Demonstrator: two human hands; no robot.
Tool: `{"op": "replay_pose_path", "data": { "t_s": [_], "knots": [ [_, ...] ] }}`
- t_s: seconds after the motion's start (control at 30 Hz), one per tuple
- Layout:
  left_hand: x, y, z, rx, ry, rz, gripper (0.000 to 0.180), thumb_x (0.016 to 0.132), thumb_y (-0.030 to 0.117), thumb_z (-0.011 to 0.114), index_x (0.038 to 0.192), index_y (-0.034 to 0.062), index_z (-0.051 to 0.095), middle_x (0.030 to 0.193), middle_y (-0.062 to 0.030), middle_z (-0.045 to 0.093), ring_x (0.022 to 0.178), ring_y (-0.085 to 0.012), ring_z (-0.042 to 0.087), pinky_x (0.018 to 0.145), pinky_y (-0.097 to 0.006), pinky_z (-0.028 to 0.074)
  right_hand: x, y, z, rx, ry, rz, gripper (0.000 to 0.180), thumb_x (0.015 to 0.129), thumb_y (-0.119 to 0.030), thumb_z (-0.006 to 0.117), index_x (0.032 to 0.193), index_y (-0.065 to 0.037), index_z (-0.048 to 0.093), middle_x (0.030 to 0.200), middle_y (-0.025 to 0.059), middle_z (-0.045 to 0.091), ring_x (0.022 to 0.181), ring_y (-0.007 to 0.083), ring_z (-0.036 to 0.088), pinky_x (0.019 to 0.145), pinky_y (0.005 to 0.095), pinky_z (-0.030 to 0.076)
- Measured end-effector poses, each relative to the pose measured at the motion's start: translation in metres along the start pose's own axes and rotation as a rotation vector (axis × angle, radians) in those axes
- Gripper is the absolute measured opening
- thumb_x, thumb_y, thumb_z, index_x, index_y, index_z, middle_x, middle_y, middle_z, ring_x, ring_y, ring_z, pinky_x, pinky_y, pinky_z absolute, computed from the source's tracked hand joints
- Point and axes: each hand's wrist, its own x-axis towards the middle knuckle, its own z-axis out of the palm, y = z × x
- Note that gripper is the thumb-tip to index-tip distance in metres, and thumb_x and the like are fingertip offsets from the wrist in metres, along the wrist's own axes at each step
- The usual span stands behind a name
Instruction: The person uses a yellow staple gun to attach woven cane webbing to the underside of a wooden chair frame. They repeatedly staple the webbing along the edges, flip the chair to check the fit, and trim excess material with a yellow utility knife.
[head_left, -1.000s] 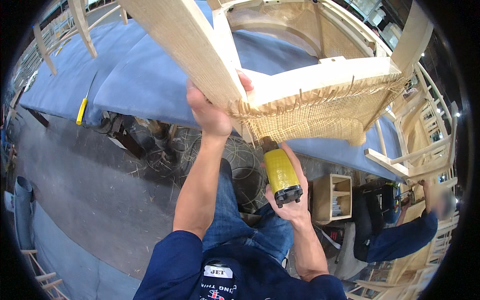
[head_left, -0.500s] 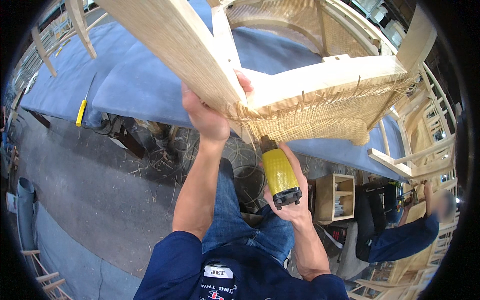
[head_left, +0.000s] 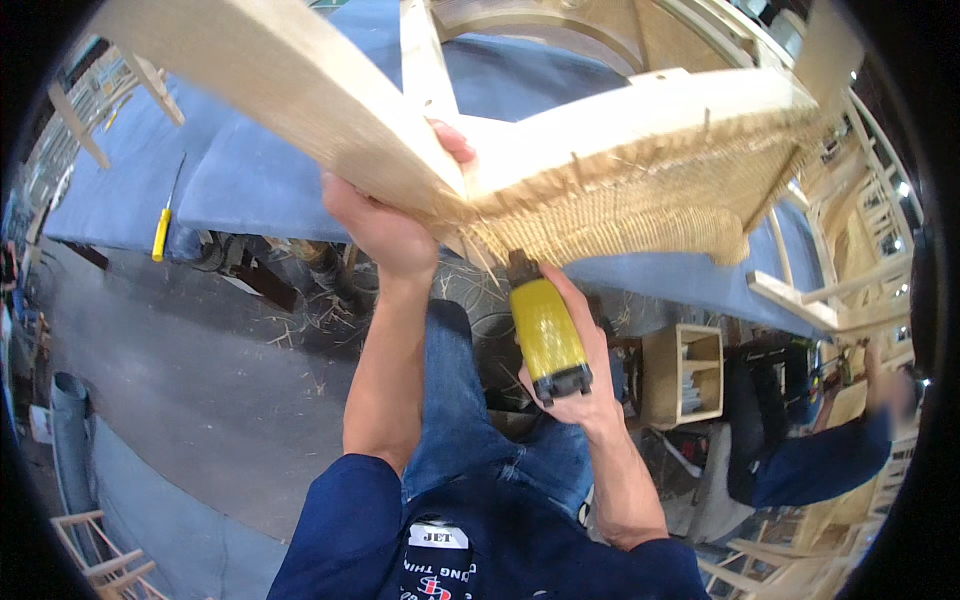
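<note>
My left hand [head_left: 385,232] is wrapped round a pale wooden chair frame [head_left: 650,112] at its corner, the thumb showing over the inner edge. Woven cane webbing [head_left: 640,222] is stretched along the frame's near side, with frayed strands sticking out at its edge. In my right hand [head_left: 592,375] is a yellow staple gun [head_left: 548,330] with a black end cap. Its dark nose points up at the cane near the corner that my left hand holds. Whether the nose touches the cane, I cannot tell.
The frame is above a blue padded table [head_left: 260,165]. A yellow-handled screwdriver [head_left: 162,235] lies at the table's left edge. A small wooden box [head_left: 655,375] stands to the right, with a co-worker [head_left: 820,465] beyond it. More chair frames [head_left: 790,300] stand at right.
The chair frame and my left hand have shifted a little left. My right hand has moved the staple gun slightly up and left with it. Both grips stay the same.
</note>
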Motion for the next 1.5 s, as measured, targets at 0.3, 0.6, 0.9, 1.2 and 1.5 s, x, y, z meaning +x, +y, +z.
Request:
{"op": "replay_pose_path", "data": {
  "t_s": [0.3,0.6,0.9,1.2,1.5],
  "knots": [
    [-0.006,-0.003,-0.003,0.205,-0.056,0.219,0.044,0.103,0.036,0.045,0.117,-0.005,0.046,0.095,-0.022,0.067,0.086,-0.0305,0.069,0.078,-0.043,0.057,-0.046,0.02,-0.011,0.193,0.063,-0.046,0.086,0.067,-0.001,0.067,0.148,-0.001,0.038,0.113,0.0127,0.068,0.106,0.0187,0.063,0.098,0.0321,0.046],
    [-0.017,-0.006,0.023,0.439,0.218,0.2,0.035,0.095,0.025,0.038,0.095,-0.0042,0.056,0.089,-0.0161,0.062,0.081,-0.0233,0.061,0.079,-0.038,0.05,-0.113,0.075,-0.019,0.652,0.098,0.31,0.088,0.07,0.008,0.064,0.151,-0.006,0.033,0.119,0.0127,0.066,0.103,0.0182,0.063,0.091,0.0309,0.049],
    [0.119,-0.063,-0.088,0.535,0.086,0.274,0.051,0.1,0.047,0.052,0.108,-0.0035,0.052,0.101,-0.0164,0.062,0.093,-0.0203,0.06,0.083,-0.035,0.048,-0.111,0.069,-0.043,0.842,0.071,0.29,0.086,0.076,0.012,0.059,0.154,-0.008,0.026,0.118,0.0153,0.066,0.07,0.0129,0.063,0.061,0.0267,0.053],
    [0.17,-0.088,-0.137,0.831,0.183,-0.028,0.058,0.104,0.036,0.042,0.149,0.0012,0.031,0.139,-0.02,0.049,0.128,-0.0305,0.047,0.108,-0.04,0.036,-0.16,0.054,-0.077,0.665,0.313,0.174,0.087,0.074,0.004,0.065,0.153,-0.002,0.028,0.119,0.0164,0.066,0.106,0.0179,0.064,0.088,0.03,0.052],
    [0.114,-0.082,-0.12,1.268,-0.173,-0.166,0.061,0.1,0.021,0.052,0.152,0.0003,0.027,0.135,-0.0252,0.052,0.114,-0.0309,0.059,0.098,-0.039,0.045,-0.085,0.018,-0.189,0.239,0.606,0.117,0.086,0.074,0.01,0.06,0.153,-0.009,0.031,0.111,0.0097,0.066,0.073,0.0108,0.061,0.062,0.0248,0.053]
  ]
}}
